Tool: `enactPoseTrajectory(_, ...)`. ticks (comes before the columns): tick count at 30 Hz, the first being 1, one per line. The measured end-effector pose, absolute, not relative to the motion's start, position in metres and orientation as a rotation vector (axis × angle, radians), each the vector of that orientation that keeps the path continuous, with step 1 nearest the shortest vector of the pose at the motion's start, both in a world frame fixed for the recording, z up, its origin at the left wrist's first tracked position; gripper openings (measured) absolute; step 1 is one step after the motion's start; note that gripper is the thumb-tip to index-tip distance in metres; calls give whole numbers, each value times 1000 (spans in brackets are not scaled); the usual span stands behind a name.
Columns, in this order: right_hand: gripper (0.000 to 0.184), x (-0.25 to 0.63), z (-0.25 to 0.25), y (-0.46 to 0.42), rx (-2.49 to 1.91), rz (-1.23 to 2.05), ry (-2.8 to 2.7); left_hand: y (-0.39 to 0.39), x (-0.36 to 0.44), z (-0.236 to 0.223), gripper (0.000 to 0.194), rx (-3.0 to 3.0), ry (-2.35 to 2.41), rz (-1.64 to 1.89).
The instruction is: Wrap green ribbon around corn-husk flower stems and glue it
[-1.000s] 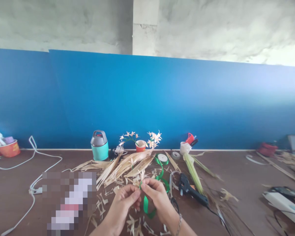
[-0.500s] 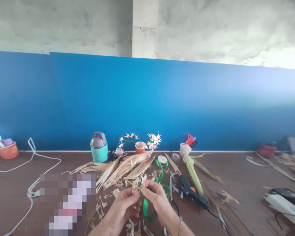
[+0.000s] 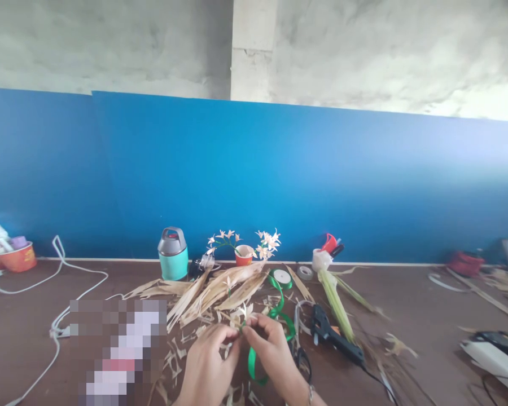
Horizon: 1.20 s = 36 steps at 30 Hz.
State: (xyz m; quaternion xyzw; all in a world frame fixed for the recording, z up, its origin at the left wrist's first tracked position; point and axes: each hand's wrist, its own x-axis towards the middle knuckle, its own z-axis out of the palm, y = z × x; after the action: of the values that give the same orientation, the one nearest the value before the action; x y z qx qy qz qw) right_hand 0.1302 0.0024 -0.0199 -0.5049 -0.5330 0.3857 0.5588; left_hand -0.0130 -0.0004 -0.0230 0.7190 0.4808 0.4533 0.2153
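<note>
Low in the middle, a small pale husk flower (image 3: pixel 243 310) stands up between my fingertips, with a bit of green at its base. My left hand (image 3: pixel 215 361) is closed in a pinch low on the flower's stem. Thumb and forefinger of my right hand (image 3: pixel 271 348) pinch just below the petals, where green ribbon (image 3: pixel 254 367) meets the stem. That ribbon loops below my hands and runs back to its spool (image 3: pixel 281 277). The fingers hide most of the stem. Another small husk flower (image 3: pixel 228 285) is just beyond.
Dried corn husks (image 3: pixel 224 287) and scraps surround my hands. To the right lie a black glue gun (image 3: pixel 336 338), a green stalk bundle (image 3: pixel 337 307) and a tape roll (image 3: pixel 305 273). Behind are a teal flask (image 3: pixel 173 262) and a red cup (image 3: pixel 244 258) with husk flowers. White cord (image 3: pixel 79 294) crosses the left.
My left hand has turned, its back now more upward and its fingers closer to the stem. My right hand keeps its pinch. The view has shifted slightly.
</note>
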Motion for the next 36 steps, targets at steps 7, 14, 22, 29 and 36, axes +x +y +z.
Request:
enactPoseTrajectory(7,19,131,-21,5,-1121,1029,-1111,3,-9,-12,14,1434,1107,1117)
enactPoseTrajectory(14,28,128,-22,1,-897,1500,-800,0,-4,-4,30,936,787,975)
enactPoseTrajectory(22,30,129,-14,-5,-811,1670,-734,-2,-4,-6,28,724,595,913)
enactPoseTrajectory(29,31,129,-7,-6,-816,1676,-783,-2,-4,-5,29,676,589,852)
enactPoseTrajectory(36,24,133,-20,0,-897,1394,-896,4,-6,-4,24,987,863,961)
